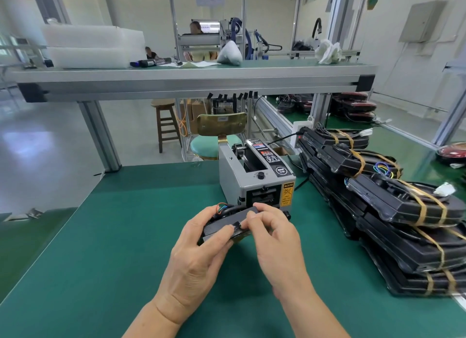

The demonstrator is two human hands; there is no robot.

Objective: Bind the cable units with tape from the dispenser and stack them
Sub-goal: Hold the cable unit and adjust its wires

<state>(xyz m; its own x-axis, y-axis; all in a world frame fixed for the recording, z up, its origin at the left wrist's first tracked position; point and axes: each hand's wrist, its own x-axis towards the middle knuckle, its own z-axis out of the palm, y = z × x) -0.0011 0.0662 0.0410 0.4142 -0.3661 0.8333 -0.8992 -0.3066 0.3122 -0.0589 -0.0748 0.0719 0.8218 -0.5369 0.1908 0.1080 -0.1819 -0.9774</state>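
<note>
The black cable unit point(227, 224) lies slantwise, long axis running near-left to far-right, over the desk point(113, 249) just before the tape dispenser point(254, 181). The left hand point(199, 252) grips its near end, the right hand point(274, 239) pinches tape point(237, 225) at its middle; a stack of bound units point(393, 211) sits at the right

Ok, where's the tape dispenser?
Head view, mid green bench: the tape dispenser stands just behind the cable unit held by the left hand and right hand, with the stack of bound units to its right.
</note>
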